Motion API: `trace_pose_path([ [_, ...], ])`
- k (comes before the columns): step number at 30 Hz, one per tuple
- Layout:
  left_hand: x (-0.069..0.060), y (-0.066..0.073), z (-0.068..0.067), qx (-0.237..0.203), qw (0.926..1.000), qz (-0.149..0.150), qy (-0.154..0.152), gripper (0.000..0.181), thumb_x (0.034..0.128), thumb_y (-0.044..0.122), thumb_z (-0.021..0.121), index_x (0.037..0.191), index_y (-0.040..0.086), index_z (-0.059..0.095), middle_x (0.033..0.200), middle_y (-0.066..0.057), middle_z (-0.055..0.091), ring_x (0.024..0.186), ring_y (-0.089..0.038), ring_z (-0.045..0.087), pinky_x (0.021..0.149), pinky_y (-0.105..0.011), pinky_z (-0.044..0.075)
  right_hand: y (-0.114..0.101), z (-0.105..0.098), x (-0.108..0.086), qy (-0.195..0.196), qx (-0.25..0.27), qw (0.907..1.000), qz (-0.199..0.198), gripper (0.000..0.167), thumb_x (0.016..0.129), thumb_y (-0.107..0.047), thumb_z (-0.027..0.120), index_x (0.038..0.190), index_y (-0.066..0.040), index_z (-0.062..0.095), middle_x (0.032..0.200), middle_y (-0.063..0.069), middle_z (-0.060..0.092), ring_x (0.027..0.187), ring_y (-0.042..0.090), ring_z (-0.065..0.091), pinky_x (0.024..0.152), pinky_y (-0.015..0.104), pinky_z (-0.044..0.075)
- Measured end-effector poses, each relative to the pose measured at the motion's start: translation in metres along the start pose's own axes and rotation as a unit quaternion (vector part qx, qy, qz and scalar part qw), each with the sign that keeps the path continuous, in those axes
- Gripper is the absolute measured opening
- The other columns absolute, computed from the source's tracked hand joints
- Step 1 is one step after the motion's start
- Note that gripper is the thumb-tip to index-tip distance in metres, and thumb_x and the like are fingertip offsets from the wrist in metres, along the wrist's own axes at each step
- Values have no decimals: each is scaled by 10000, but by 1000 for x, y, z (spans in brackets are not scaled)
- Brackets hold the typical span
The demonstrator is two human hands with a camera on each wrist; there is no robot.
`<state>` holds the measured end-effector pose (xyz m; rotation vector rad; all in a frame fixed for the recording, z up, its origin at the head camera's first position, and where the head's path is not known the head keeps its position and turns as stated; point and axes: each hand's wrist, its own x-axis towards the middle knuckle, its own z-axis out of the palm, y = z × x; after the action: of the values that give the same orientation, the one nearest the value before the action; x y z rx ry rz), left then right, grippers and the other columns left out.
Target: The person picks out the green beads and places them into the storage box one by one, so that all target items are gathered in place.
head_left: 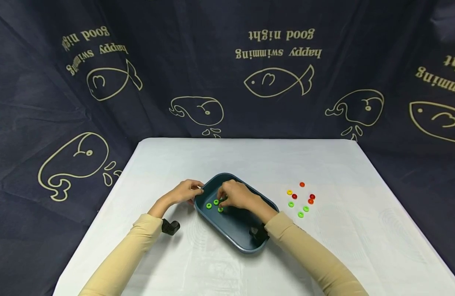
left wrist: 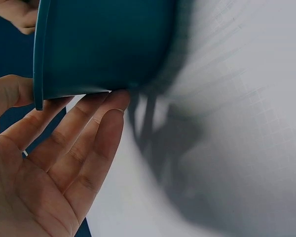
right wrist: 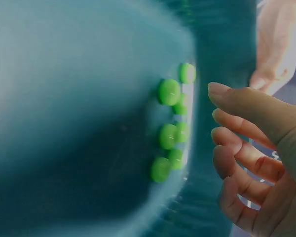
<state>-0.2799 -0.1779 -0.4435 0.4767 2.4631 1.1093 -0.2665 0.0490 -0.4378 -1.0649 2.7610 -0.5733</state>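
12 o'clock: inverted "happy swimming" on cloth [head_left: 212, 74]. Your left hand [head_left: 184, 191] grips tray [head_left: 235, 226], 10 o'clock; right hand [head_left: 235, 194], released beside green rings [right wrist: 169, 93], masks tray floor.

Place: a curtained-off recording corner; whether home, office or studio, cannot be told.
Backdrop: dark blue cloth [head_left: 198, 53], hung behind and along both sides, hiding the room beyond; pale outline fish [head_left: 303, 80] and whales [head_left: 198, 111]; lettering [head_left: 278, 53], "good night" and "happy swimming", upside down. Pattern of a household curtain or bedding kind.
Furniture: one counter [head_left: 360, 230], white-topped, rounded far corners, faint surface texture, set close against the cloth.
Equipment: black wrist camera [head_left: 170, 227] at the person's left cuff, marking a filming set-up.
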Motion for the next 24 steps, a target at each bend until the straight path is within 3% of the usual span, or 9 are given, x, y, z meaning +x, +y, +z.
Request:
trace_pose_path([
  [6,0,1,-1,36,9999,132,-16,373,951,152,507,1258,-57,541,1058,-244,658,630,-130,623,615,-422,585,1,-19,-3,196,201,9996,59,210,771,-228,776,928,-96,730,933,58,697,874,200,644,685,283,538],
  [13,1,1,-1,91,9999,68,-7,363,948,145,510,1253,-48,549,1064,-238,662,604,-118,619,611,-417,586,10,-45,-11,627,338,9974,126,210,766,-248,780,931,-128,732,928,32,694,856,172,644,710,275,539],
  [20,0,2,-1,28,10000,31,0,359,944,143,518,1248,-44,557,1049,-232,665,603,-120,619,607,-411,587,29,-69,-23,1055,318,9937,186,227,751,-213,788,938,-93,740,897,65,700,683,112,610,591,233,506],
  [24,0,2,-1,42,10000,50,3,370,947,147,519,1258,-50,547,1055,-241,661,609,-120,618,610,-421,587,41,-80,-33,1229,343,9915,234,207,746,-194,790,924,-99,744,891,85,706,660,113,609,570,223,499],
])
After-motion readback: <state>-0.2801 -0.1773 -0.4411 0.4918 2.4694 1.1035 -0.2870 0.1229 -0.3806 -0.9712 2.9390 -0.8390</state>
